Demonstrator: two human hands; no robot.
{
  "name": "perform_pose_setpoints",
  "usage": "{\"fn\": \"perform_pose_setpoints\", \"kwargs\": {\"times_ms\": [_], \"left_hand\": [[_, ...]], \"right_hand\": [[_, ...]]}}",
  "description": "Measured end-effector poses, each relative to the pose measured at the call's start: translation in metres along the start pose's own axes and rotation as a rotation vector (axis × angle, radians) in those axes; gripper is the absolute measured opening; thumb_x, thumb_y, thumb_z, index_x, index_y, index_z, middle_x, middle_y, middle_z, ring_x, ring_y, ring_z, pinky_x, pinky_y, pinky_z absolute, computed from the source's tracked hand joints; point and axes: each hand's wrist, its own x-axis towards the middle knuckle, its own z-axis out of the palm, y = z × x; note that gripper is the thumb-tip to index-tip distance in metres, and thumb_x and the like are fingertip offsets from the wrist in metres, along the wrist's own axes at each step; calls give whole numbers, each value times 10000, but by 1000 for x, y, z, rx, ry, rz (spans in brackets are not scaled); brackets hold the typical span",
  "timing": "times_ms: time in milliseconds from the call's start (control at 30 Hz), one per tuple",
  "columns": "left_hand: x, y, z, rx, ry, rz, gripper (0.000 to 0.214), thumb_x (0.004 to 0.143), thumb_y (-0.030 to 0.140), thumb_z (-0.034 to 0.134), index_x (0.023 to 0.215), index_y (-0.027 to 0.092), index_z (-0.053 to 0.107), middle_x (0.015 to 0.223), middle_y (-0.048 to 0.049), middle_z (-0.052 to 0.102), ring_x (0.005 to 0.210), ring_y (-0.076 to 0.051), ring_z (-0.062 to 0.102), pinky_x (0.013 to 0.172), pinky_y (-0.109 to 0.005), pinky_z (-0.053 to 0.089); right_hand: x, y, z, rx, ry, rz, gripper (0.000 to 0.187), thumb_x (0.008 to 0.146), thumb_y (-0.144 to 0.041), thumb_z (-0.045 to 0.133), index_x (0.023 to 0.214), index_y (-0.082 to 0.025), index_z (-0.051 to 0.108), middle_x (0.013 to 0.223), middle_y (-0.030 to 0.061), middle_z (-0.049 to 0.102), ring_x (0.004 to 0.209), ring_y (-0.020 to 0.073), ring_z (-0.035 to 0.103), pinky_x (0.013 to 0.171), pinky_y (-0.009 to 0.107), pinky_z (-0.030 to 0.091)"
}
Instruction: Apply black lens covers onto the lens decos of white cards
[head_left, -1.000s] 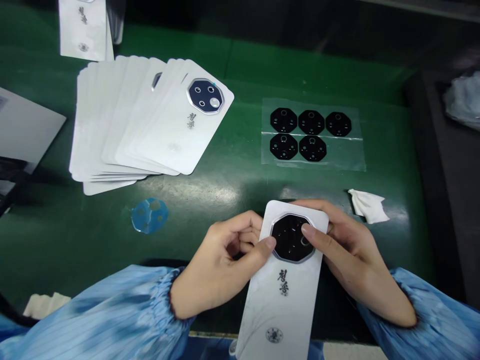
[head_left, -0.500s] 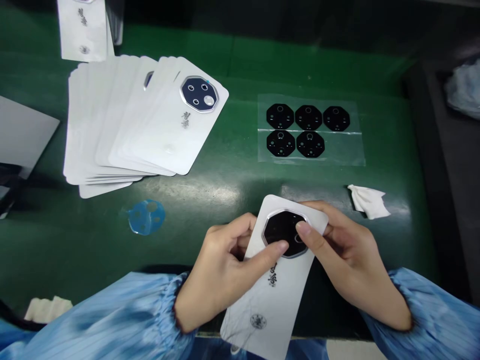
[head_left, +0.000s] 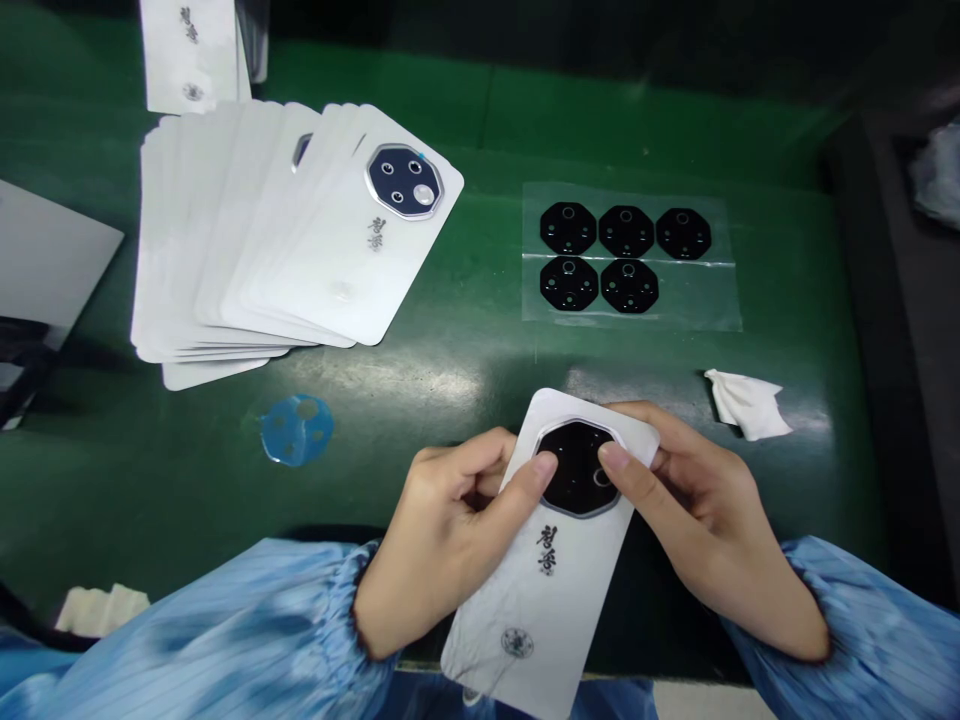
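Green desk (head_left: 465, 120) carries the whole layout, seen from above. Fanned across its far left is a stack of white rounded-rectangle printed cards (head_left: 262, 230), the top one showing a dark octagonal camera plate with a silver rim and round lenses (head_left: 405, 180). To the right, a clear plastic film sheet (head_left: 712, 295) carries five glossy black octagonal pieces (head_left: 568, 228) in rows of three and two, so those five are not on any card. A pale blue translucent film scrap (head_left: 297, 430) and a crumpled white wipe (head_left: 746, 403) lie nearer the person. Left hand (head_left: 442, 540) and right hand (head_left: 712, 520) both grip a single white printed card (head_left: 540, 610) off the desk, directly in front of the person. Its upper end bears a black octagon inside a silver ring (head_left: 577, 468), with fingers curled behind the card's edges and each thumb pressed on the octagon's face.
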Motion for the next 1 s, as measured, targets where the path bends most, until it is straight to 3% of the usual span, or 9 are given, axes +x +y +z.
{"fn": "perform_pose_setpoints", "kwargs": {"times_ms": [233,567,633,733,833,933,1000], "left_hand": [[-1,0,1,29,15,38,380,907,250,524,564,171,381,506,71,215,449,-49,187,380,-204,149],[-2,-1,-1,15,20,67,357,928,233,470,592,177,362,506,71,239,443,-53,200,390,-197,170],[-2,-1,0,2,45,45,361,931,262,466,593,175,374,505,68,259,446,-54,221,398,-195,183],[-2,-5,2,-91,91,-52,383,905,366,523,599,173,397,508,64,314,457,-55,271,410,-185,212],[3,-9,4,-256,112,-131,394,842,443,607,624,170,425,534,54,419,471,-58,349,426,-173,277],[8,-9,3,-317,177,-94,386,861,476,573,663,159,478,579,31,486,512,-75,422,469,-181,345],[9,-8,0,-377,164,-66,428,918,527,437,755,148,552,638,-4,545,558,-109,504,496,-206,405]], "right_hand": [[2,0,1,40,-5,13,201,939,-360,560,1100,-264,633,810,1,662,593,115,588,413,190,388],[6,2,1,147,-43,43,208,947,-348,553,1136,-263,566,702,-23,641,539,102,570,439,183,404],[4,3,2,221,-76,77,296,936,-356,570,1210,-273,495,725,-19,658,580,122,614,488,197,468],[-3,7,7,359,-202,106,614,883,-344,650,1366,-310,272,984,31,681,815,189,688,687,300,571],[-10,11,14,371,-336,107,786,884,-313,654,1414,-317,73,1120,73,652,952,224,677,828,403,560],[-7,8,16,347,-341,84,642,910,-351,616,1375,-275,179,1065,83,679,904,227,689,787,407,566],[4,-2,9,336,-249,52,548,891,-384,637,1314,-243,319,1024,82,697,839,219,698,714,356,572]]}}
